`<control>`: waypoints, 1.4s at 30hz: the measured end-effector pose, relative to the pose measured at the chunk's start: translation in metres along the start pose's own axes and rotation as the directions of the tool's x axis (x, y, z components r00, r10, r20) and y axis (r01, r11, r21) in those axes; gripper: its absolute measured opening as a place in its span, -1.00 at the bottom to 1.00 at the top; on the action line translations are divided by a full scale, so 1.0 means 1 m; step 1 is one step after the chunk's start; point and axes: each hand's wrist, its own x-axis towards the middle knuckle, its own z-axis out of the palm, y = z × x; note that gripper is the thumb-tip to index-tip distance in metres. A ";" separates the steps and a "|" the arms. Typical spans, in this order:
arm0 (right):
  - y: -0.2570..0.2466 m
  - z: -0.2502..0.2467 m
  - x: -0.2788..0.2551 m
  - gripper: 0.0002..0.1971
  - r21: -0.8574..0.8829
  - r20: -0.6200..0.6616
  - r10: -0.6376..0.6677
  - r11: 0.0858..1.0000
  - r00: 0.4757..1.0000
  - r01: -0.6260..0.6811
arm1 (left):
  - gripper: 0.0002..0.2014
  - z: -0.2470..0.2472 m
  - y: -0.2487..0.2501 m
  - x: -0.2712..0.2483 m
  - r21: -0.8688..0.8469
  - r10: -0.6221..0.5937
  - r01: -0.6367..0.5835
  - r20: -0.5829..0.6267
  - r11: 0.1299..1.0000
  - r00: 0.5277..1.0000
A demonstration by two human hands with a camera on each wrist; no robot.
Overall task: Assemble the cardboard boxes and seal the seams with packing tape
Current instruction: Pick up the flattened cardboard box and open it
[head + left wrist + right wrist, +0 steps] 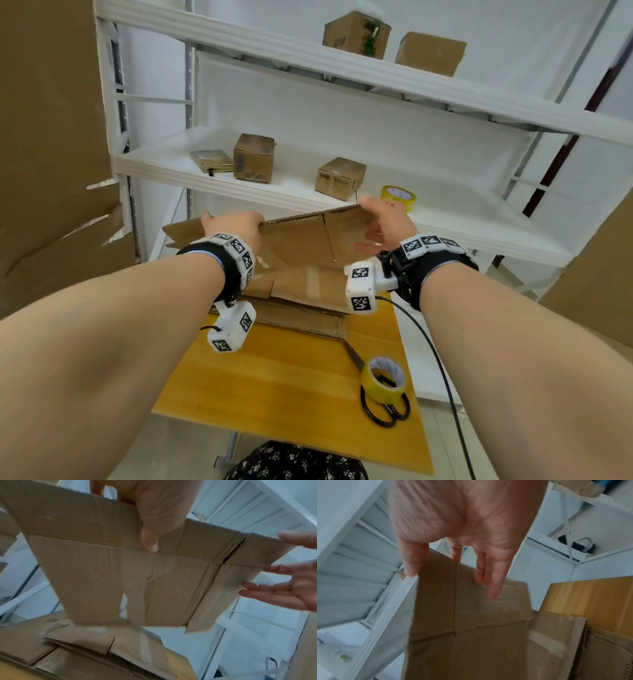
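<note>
Head view: a flattened cardboard box (301, 236) is held up above the worktop (287, 370), pinched at its top edge by the left hand (236, 224) and steadied by the loosely spread right hand (383, 222).

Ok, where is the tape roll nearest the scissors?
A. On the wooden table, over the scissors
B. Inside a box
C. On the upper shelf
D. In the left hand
A: the yellow tape roll sits on the wooden table, resting over the black scissors.
</note>
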 end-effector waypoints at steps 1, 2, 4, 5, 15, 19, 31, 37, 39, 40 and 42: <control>0.001 0.000 0.004 -0.41 0.001 0.015 0.017 1.000 1.000 -0.017 | -0.71 0.000 0.000 -0.002 0.034 0.013 -0.013 -0.023 0.999 1.000; 0.001 0.001 0.005 -0.59 -0.022 0.029 0.026 0.999 0.999 -0.025 | -0.67 0.003 0.000 -0.005 0.069 0.027 -0.024 -0.040 0.997 0.999; 0.004 0.002 0.008 -0.88 -0.103 0.043 0.018 0.995 0.999 -0.013 | -0.62 0.012 0.002 -0.010 0.091 0.052 -0.050 -0.022 0.995 0.998; 0.008 0.002 0.011 -0.86 -0.150 0.050 0.007 0.989 0.999 0.001 | -0.62 0.019 0.002 -0.012 0.078 0.056 -0.058 0.025 0.995 0.998; 0.046 -0.001 0.014 -0.46 -0.488 -0.069 0.060 0.869 0.996 -0.086 | -0.12 0.070 0.009 -0.036 -0.131 0.253 -0.217 0.507 0.967 0.824; 0.046 -0.001 0.015 -0.43 -0.517 -0.055 0.109 0.847 0.992 -0.122 | -0.29 0.060 0.030 -0.035 -0.126 0.320 -0.295 0.439 0.947 0.840; 0.054 -0.004 0.013 -0.12 -0.467 0.004 0.105 0.880 0.994 -0.091 | -0.07 0.071 0.051 -0.034 0.018 0.248 -0.279 0.409 0.960 0.878; 0.052 -0.010 0.018 -0.25 -0.530 0.091 0.101 0.847 0.991 -0.038 | -0.58 0.061 0.046 -0.030 0.174 0.249 -0.288 0.215 0.942 0.944; 0.055 -0.014 0.021 -0.17 -0.494 0.121 0.120 0.868 0.985 -0.045 | -0.56 0.059 0.042 -0.027 0.229 0.242 -0.291 0.219 0.929 0.945; 0.057 -0.014 0.021 -0.10 -0.484 0.135 0.138 0.873 0.981 -0.056 | -0.54 0.058 0.040 -0.026 0.249 0.243 -0.296 0.221 0.922 0.944; 0.059 -0.012 0.019 0.00 -0.523 0.126 0.148 0.850 0.981 -0.061 | -0.51 0.058 0.036 -0.022 0.260 0.251 -0.302 0.213 0.917 0.944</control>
